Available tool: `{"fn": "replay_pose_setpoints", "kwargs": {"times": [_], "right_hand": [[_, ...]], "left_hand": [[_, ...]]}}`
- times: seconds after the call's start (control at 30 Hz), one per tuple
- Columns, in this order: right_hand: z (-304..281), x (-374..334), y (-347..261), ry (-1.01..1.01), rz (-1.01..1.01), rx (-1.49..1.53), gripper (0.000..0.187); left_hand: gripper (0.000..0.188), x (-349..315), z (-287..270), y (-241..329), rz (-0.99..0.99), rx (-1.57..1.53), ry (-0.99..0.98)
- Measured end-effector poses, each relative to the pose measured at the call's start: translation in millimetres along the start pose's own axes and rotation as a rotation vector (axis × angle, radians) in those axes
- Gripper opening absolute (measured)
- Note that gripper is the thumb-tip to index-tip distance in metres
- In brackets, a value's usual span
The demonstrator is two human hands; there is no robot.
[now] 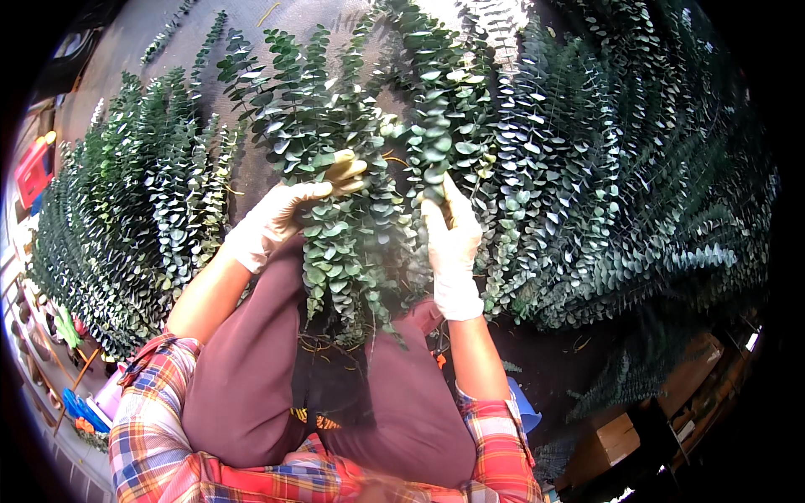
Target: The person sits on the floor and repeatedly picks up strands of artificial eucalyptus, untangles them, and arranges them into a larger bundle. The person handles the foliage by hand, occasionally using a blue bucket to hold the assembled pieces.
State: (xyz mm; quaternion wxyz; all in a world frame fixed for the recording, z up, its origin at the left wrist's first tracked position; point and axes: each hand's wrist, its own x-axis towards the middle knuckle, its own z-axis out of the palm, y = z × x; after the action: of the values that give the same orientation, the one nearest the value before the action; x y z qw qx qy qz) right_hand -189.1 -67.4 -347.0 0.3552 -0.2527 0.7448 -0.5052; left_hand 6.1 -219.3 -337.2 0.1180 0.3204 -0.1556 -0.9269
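I am looking down on a dark work table (277,17) covered with eucalyptus. Landmark for all positions: the central bunch of eucalyptus stems (352,210), which is lying at the near edge of the table and hanging its cut ends over my maroon apron (251,377).

Left hand (285,214), in a white glove: it is lying against the left flank of the central bunch, fingers curled around several stems. The fingertips are going under leaves, so I cannot tell how tightly it is closing; it appears to be gripping.

Right hand (453,239), also white-gloved: it is pressing on the right flank of the central bunch, fingers pointing away from me and wrapping a single leafy stem (436,126) that is running up and away from the bunch. The hand is partly closed around that stem.

Left of the central bunch, a long heap of eucalyptus (126,218) is lying, well apart from my left hand. Right of the bunch, a larger heap (620,184) is spreading out, its nearest leaves just beside my right hand.

Plaid shirt sleeves (159,419) are showing below the bunch on both sides of the apron. Cardboard boxes (620,436) are sitting far to the lower right of it.
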Motion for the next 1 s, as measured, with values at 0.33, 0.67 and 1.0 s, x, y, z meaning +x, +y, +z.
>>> {"fn": "replay_pose_setpoints", "kwargs": {"times": [0.33,0.67,1.0], "right_hand": [[24.7,-59.9,8.7,-0.198,-0.168,-0.082,0.049],[27.0,-73.3,10.0,-0.344,-0.278,-0.333,0.043],[-4.5,50.1,21.7,0.051,0.016,-0.155,0.051]], "left_hand": [[0.06,-5.2,15.8,6.2,-0.042,0.106,0.081],[0.06,-11.7,25.2,6.0,-0.084,-0.007,0.064],[0.062,-6.3,11.1,2.6,-0.033,0.148,0.115]]}}
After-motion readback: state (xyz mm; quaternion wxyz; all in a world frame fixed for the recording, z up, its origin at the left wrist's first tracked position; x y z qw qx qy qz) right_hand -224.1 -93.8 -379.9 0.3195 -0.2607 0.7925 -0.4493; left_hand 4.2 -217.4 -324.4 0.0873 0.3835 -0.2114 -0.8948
